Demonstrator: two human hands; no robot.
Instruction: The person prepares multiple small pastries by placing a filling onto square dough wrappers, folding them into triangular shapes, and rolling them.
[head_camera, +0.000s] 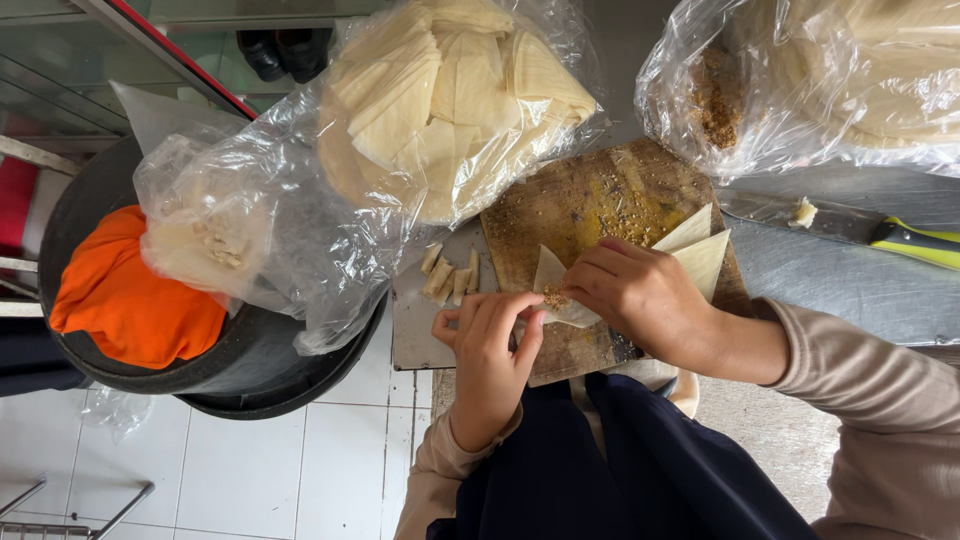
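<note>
Both hands pinching a pastry sheet (556, 300) with crumbly filling over a wooden board (590, 205), left hand (487, 360) and right hand (640, 295) touching it, finished rolls (450, 272) just beside, knife (850, 225) nearby

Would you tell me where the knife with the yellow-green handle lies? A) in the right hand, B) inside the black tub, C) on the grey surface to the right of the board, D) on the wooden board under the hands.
C: the knife lies flat on the grey surface, right of the wooden board, apart from both hands.
</note>
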